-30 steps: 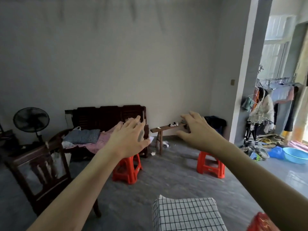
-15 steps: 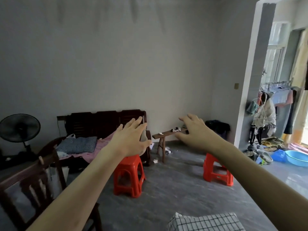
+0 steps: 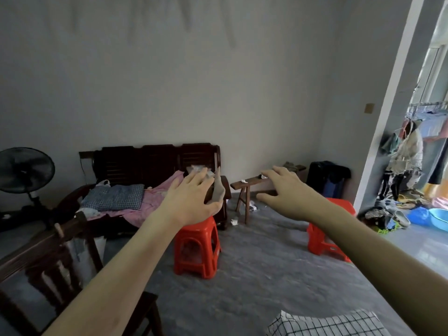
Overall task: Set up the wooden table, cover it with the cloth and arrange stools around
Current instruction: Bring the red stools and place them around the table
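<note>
Both arms reach forward at chest height over the grey floor. My left hand (image 3: pixel 194 197) is spread with straight fingers and holds nothing; it hangs in the air above a red plastic stool (image 3: pixel 197 248). My right hand (image 3: pixel 288 192) is likewise spread and empty, just left of a second red stool (image 3: pixel 326 238) partly hidden by my forearm. A corner of the white black-checked cloth (image 3: pixel 324 323) shows at the bottom edge, draped over something I cannot see.
A dark wooden sofa (image 3: pixel 155 163) with bedding stands against the back wall, a narrow wooden bench (image 3: pixel 244 187) beside it. A dark wooden chair (image 3: pixel 48 270) is close at left, a fan (image 3: pixel 23 170) beyond it. Laundry clutter and a blue basin (image 3: pixel 438 218) lie at right.
The view has moved forward and tilted up: both stools are closer and the checked cloth has slid down to the bottom edge. Both hands stay spread in front of me.
</note>
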`<action>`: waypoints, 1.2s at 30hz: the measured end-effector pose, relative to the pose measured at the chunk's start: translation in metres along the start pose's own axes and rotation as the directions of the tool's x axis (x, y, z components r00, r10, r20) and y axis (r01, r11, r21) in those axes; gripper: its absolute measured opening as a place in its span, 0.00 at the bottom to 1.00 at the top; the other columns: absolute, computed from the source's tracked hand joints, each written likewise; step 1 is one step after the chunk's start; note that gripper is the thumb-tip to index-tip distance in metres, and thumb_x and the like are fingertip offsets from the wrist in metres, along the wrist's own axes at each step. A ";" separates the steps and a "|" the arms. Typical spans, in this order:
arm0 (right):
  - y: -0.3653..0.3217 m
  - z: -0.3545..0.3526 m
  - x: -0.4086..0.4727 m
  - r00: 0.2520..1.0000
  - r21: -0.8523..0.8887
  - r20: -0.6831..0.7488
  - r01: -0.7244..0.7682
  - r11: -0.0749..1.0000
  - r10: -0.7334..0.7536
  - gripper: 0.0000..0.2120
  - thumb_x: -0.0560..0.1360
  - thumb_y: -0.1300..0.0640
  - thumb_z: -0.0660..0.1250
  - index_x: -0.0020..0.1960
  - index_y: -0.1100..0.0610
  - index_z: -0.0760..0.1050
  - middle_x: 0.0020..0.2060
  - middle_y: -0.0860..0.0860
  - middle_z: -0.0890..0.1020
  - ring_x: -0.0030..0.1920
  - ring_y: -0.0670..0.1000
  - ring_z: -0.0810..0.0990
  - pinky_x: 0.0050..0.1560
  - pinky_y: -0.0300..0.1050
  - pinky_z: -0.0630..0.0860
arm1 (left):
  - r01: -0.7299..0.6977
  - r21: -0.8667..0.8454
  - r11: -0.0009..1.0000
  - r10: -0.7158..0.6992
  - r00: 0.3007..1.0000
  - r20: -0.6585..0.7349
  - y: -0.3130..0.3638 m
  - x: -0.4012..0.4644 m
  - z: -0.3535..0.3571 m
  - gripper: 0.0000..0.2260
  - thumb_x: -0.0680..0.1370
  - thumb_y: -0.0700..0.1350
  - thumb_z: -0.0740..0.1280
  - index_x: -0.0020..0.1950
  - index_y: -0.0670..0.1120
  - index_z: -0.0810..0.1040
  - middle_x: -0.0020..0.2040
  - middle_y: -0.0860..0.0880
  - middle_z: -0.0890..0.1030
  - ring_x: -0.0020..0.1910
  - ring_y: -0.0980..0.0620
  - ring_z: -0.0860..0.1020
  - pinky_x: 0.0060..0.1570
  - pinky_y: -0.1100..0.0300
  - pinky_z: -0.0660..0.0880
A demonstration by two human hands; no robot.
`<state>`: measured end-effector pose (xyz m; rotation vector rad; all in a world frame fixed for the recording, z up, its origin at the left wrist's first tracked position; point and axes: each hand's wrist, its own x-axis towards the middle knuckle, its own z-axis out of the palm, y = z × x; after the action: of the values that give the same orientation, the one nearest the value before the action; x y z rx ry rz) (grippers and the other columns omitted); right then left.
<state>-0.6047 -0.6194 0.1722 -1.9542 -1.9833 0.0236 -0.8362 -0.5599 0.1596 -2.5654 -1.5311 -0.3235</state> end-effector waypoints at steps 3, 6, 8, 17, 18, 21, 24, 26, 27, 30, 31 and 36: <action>0.001 0.016 0.040 1.000 -0.027 0.013 -0.004 1.000 0.004 0.32 0.77 0.41 0.62 0.76 0.51 0.59 0.74 0.55 0.62 0.73 0.58 0.61 0.69 0.58 0.65 | 0.004 0.010 1.000 -0.005 1.000 0.030 -0.021 0.032 0.017 0.31 0.79 0.62 0.57 0.79 0.53 0.55 0.80 0.52 0.46 0.79 0.52 0.45 0.75 0.45 0.47; 0.006 0.029 0.086 1.000 -0.032 0.008 0.008 0.999 -0.007 0.32 0.77 0.42 0.62 0.77 0.52 0.58 0.75 0.55 0.60 0.74 0.58 0.60 0.71 0.58 0.63 | 0.022 0.026 0.999 -0.024 0.998 0.062 -0.046 0.077 0.033 0.32 0.79 0.62 0.58 0.80 0.54 0.51 0.80 0.52 0.44 0.79 0.51 0.44 0.76 0.44 0.47; 0.012 0.035 0.119 1.000 -0.034 0.006 0.006 0.999 -0.006 0.31 0.77 0.43 0.62 0.76 0.52 0.59 0.75 0.56 0.59 0.74 0.59 0.60 0.71 0.59 0.63 | 0.021 0.038 0.999 -0.024 0.997 0.078 -0.060 0.109 0.040 0.32 0.80 0.62 0.57 0.80 0.54 0.50 0.80 0.51 0.43 0.79 0.50 0.43 0.75 0.43 0.47; 0.032 0.063 0.277 0.999 -0.020 -0.037 0.020 1.000 -0.021 0.33 0.76 0.42 0.62 0.77 0.50 0.56 0.78 0.56 0.54 0.75 0.59 0.57 0.71 0.62 0.63 | 0.079 0.045 0.996 -0.083 0.992 0.096 -0.126 0.229 0.069 0.32 0.80 0.60 0.56 0.80 0.53 0.48 0.80 0.51 0.41 0.79 0.49 0.42 0.75 0.43 0.46; 0.032 0.070 0.289 0.999 -0.022 -0.026 0.023 0.999 -0.023 0.33 0.76 0.42 0.62 0.77 0.50 0.56 0.78 0.56 0.53 0.75 0.59 0.57 0.71 0.62 0.63 | 0.083 0.047 0.995 -0.088 0.991 0.097 -0.134 0.240 0.075 0.32 0.80 0.60 0.57 0.80 0.53 0.48 0.80 0.51 0.41 0.79 0.49 0.42 0.75 0.43 0.46; 0.033 0.088 0.329 1.000 -0.017 -0.003 0.027 0.999 -0.027 0.33 0.76 0.42 0.62 0.77 0.49 0.56 0.78 0.55 0.52 0.76 0.58 0.56 0.71 0.62 0.62 | 0.095 0.038 0.995 -0.098 0.992 0.085 -0.158 0.275 0.094 0.32 0.80 0.61 0.57 0.80 0.53 0.49 0.80 0.51 0.42 0.79 0.49 0.42 0.75 0.42 0.47; 0.034 0.104 0.371 1.000 -0.012 0.009 0.023 1.000 -0.022 0.33 0.76 0.42 0.62 0.77 0.49 0.56 0.78 0.55 0.52 0.76 0.58 0.55 0.71 0.62 0.62 | 0.077 0.031 0.997 -0.080 0.990 0.112 -0.180 0.309 0.114 0.32 0.80 0.61 0.56 0.80 0.53 0.49 0.80 0.52 0.41 0.79 0.50 0.42 0.75 0.43 0.46; 0.033 0.117 0.399 1.000 -0.012 0.017 0.019 1.000 -0.018 0.33 0.76 0.42 0.61 0.77 0.49 0.56 0.78 0.55 0.52 0.76 0.58 0.55 0.71 0.61 0.63 | 0.070 0.041 0.997 -0.074 0.991 0.108 -0.198 0.333 0.126 0.32 0.80 0.61 0.56 0.80 0.53 0.49 0.80 0.52 0.42 0.79 0.50 0.43 0.75 0.43 0.46; 0.032 0.124 0.413 1.000 -0.011 0.022 0.014 1.000 -0.014 0.33 0.76 0.42 0.61 0.77 0.49 0.56 0.78 0.55 0.52 0.76 0.58 0.55 0.71 0.61 0.63 | 0.069 0.042 0.997 -0.073 0.992 0.105 -0.207 0.345 0.131 0.32 0.80 0.61 0.57 0.80 0.53 0.50 0.80 0.52 0.42 0.79 0.50 0.43 0.75 0.43 0.47; 0.026 0.140 0.458 1.000 -0.011 0.029 0.003 1.000 -0.002 0.33 0.76 0.42 0.61 0.77 0.49 0.55 0.78 0.55 0.53 0.76 0.58 0.55 0.71 0.61 0.62 | 0.045 0.043 0.998 -0.050 0.991 0.125 -0.238 0.381 0.142 0.31 0.80 0.60 0.57 0.80 0.52 0.50 0.80 0.51 0.42 0.79 0.50 0.43 0.75 0.42 0.47; 0.023 0.144 0.474 1.000 -0.010 0.028 0.001 1.000 -0.001 0.33 0.76 0.42 0.61 0.77 0.49 0.55 0.78 0.56 0.53 0.76 0.58 0.55 0.72 0.61 0.62 | 0.040 0.040 0.998 -0.045 0.990 0.132 -0.249 0.394 0.145 0.31 0.80 0.59 0.57 0.80 0.52 0.51 0.80 0.51 0.42 0.79 0.50 0.43 0.75 0.42 0.47; 0.011 0.161 0.552 1.000 0.003 -0.001 -0.014 1.000 0.014 0.33 0.77 0.43 0.61 0.78 0.50 0.55 0.78 0.55 0.53 0.77 0.58 0.55 0.72 0.61 0.62 | 0.030 0.048 0.998 -0.037 0.988 0.150 -0.308 0.468 0.152 0.32 0.80 0.60 0.57 0.80 0.52 0.49 0.80 0.51 0.40 0.79 0.49 0.41 0.76 0.43 0.46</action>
<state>-0.6267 -0.0451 0.1494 -1.9654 -1.9682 0.0295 -0.8750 0.0183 0.1330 -2.5838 -1.6119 -0.0978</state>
